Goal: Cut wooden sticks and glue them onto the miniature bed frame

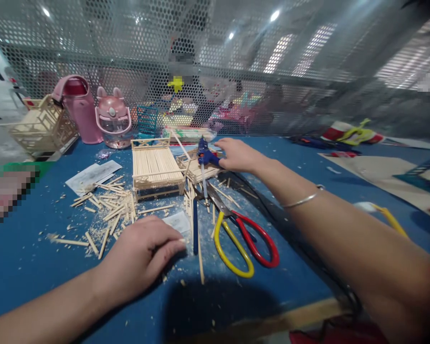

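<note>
My right hand (238,155) reaches across to the far side of the table, its fingers around the handle end of a dark blue glue gun (208,157). A pale glue stick (204,179) sticks out of the gun towards me. Near the front, my left hand (143,255) rests low over the table with thumb and forefinger pressed together; anything between them is too small to make out. A small bed-like frame of wooden sticks (154,162) stands upright beyond it. Under the gun lies a flat panel of sticks (198,167).
Large scissors (232,224) with red and yellow handles lie in the middle. Loose stick pieces (111,205) and crumbs litter the left. A pink bottle (82,112), a clear pink-lidded bottle (112,119) and another stick model (45,124) stand behind. Perforated metal mesh (129,62) closes the back.
</note>
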The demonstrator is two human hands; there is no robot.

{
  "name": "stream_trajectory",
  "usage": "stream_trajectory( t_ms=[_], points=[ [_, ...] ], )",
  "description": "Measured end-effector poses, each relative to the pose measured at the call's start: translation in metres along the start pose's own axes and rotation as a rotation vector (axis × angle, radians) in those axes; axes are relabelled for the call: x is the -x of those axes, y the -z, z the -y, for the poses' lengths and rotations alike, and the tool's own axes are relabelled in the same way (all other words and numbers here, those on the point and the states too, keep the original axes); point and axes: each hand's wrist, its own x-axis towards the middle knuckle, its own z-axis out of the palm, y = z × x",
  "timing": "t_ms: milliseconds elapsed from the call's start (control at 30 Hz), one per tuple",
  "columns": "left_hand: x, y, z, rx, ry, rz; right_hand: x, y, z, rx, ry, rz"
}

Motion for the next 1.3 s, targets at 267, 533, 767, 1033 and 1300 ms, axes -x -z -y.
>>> stream_trajectory(
  t_ms=[267, 533, 767, 1033, 1300],
  points=[
    [-0.009, 0.006, -0.001, 0.275, 0.413, -0.185, 0.067, 0.067, 0.091, -0.522, 0.091, -0.550],
    [-0.010, 0.007, -0.006, 0.437, 0.433, -0.165, 0.078, 0.042, 0.128, -1.054, 0.459, -0.190],
    [-0.010, 0.005, -0.006, 0.470, 0.413, -0.161, 0.077, 0.041, 0.129, -1.028, 0.448, -0.239],
    [-0.015, 0.021, 0.029, 0.150, 0.272, -0.773, 0.048, 0.017, 0.119, -0.655, 0.137, -0.494],
    [-0.024, 0.028, 0.051, 0.096, 0.379, -0.507, 0.046, 0.006, 0.129, -0.500, 0.069, -0.553]
  ],
)
